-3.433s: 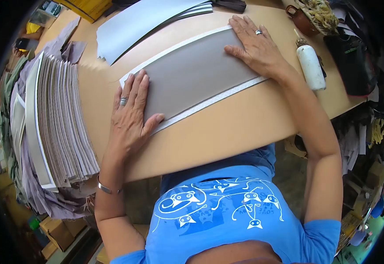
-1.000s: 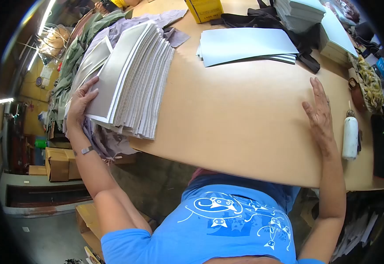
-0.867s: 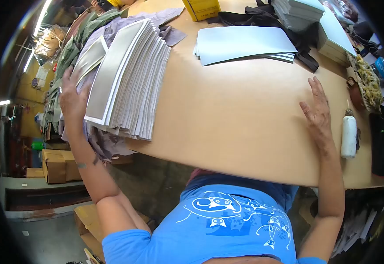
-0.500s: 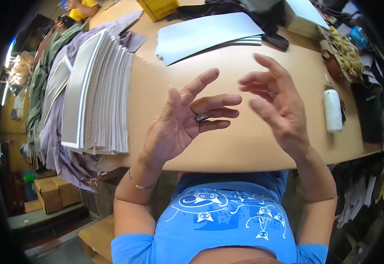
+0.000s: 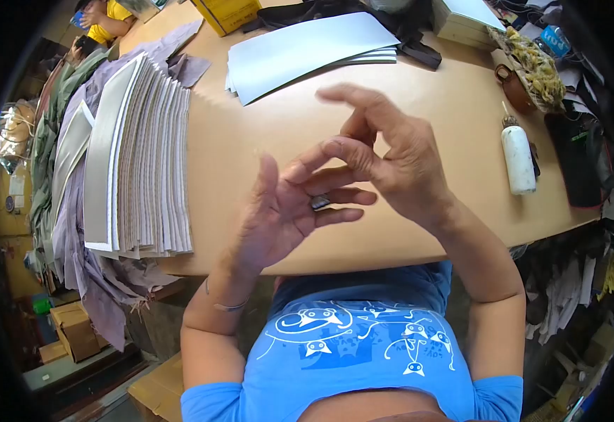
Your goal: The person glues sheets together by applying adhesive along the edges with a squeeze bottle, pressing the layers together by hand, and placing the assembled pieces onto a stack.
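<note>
Both hands are raised over the near middle of the wooden table (image 5: 265,133). My left hand (image 5: 286,204) is palm up with its fingers spread and a ring on one of them; nothing lies in the palm. My right hand (image 5: 391,155) touches it, thumb and a finger pinched at the tip of my left index finger. A thick stack of covered panels with white edges (image 5: 152,162) stands to the left of my left hand. Beyond the hands lies a small pile of pale blue sheets (image 5: 307,53).
A white bottle with a nozzle (image 5: 518,158) and a black case (image 5: 578,162) lie on the right. Behind them are a brown pot (image 5: 514,88) and a yellow box (image 5: 226,13) farther left. Grey cloth (image 5: 92,274) hangs off the left side. Another person's arm (image 5: 113,24) shows at the top left.
The grey panel from the earliest frame is off the table middle. My left hand has left the stack on the left and come to the middle, and my right hand has moved left to touch it.
</note>
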`<state>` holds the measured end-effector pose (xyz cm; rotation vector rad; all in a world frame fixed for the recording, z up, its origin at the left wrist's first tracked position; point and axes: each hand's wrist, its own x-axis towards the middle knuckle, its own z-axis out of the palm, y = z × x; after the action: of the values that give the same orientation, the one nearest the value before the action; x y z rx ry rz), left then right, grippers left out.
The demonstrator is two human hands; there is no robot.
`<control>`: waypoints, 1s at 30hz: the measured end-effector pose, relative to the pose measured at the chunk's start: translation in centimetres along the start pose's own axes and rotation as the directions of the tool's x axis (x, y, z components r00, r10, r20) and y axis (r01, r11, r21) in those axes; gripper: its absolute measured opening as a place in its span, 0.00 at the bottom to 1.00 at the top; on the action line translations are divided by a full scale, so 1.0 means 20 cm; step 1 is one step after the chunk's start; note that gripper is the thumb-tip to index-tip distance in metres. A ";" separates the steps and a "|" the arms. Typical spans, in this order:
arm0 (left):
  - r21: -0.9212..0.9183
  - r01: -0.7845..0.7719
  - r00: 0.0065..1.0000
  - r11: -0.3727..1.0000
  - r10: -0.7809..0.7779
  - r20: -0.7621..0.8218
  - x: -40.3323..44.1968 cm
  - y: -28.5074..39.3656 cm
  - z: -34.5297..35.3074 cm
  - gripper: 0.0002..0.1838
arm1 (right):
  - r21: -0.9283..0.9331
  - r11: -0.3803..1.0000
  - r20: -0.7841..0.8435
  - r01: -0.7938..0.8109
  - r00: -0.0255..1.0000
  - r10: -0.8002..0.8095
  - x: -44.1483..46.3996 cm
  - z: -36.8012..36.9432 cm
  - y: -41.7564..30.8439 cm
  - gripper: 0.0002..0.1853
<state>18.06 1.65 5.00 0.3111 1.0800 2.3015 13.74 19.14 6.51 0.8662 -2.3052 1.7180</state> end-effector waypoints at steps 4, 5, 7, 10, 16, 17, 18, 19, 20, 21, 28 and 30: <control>-0.035 0.038 0.998 0.999 -0.037 0.051 -0.01 0.02 0.01 0.44 | 0.136 0.990 0.085 0.027 0.996 -0.039 -0.01 0.01 0.00 0.16; -0.002 0.059 0.998 0.998 -0.059 0.037 -0.02 0.03 0.01 0.44 | 0.129 0.990 0.102 0.057 0.992 -0.071 -0.01 0.01 0.00 0.16; -0.014 0.062 0.997 0.998 -0.061 0.042 -0.03 0.02 -0.01 0.44 | 0.134 0.989 0.123 0.070 0.989 -0.087 -0.02 0.01 0.00 0.16; 0.134 0.057 0.998 0.989 -0.058 0.005 -0.04 0.00 -0.01 0.45 | 0.172 0.985 0.112 -0.012 0.994 -0.008 -0.05 0.01 -0.01 0.18; 0.410 -0.100 0.995 0.907 0.088 0.048 -0.02 -0.06 0.06 0.42 | 0.069 0.997 -0.118 -0.023 0.993 0.031 -0.06 0.03 0.03 0.20; 0.448 -0.130 0.991 0.884 0.116 0.058 -0.01 -0.07 0.07 0.42 | -0.062 0.995 -0.126 0.079 0.988 -0.087 -0.06 0.03 0.04 0.21; 0.435 -0.134 0.991 0.891 0.118 0.065 -0.01 -0.08 0.08 0.42 | -0.192 0.965 -0.117 0.177 0.972 -0.202 -0.05 0.03 0.05 0.22; 0.421 -0.139 0.990 0.896 0.120 0.072 0.00 -0.09 0.09 0.41 | -0.275 0.934 -0.099 0.229 0.959 -0.265 -0.05 0.03 0.06 0.23; 0.408 -0.145 0.989 0.902 0.124 0.077 0.01 -0.09 0.09 0.41 | -0.355 0.892 -0.081 0.279 0.942 -0.326 -0.05 0.03 0.07 0.25; 0.392 -0.138 0.990 0.910 0.122 0.064 0.01 -0.10 0.10 0.41 | -0.392 0.874 -0.069 0.288 0.938 -0.339 -0.05 0.04 0.09 0.27; 0.310 -0.056 0.997 0.949 0.036 0.069 0.02 -0.13 0.05 0.38 | -0.454 0.839 -0.036 0.301 0.934 -0.354 -0.08 0.04 0.14 0.25; 0.274 -0.037 0.997 0.961 0.018 0.070 0.03 -0.12 0.04 0.37 | -0.476 0.838 -0.051 0.268 0.943 -0.330 -0.08 0.04 0.13 0.22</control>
<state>18.98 3.72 3.60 0.5105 1.3711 2.1465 13.91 19.51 3.24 0.9169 -2.2019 0.9992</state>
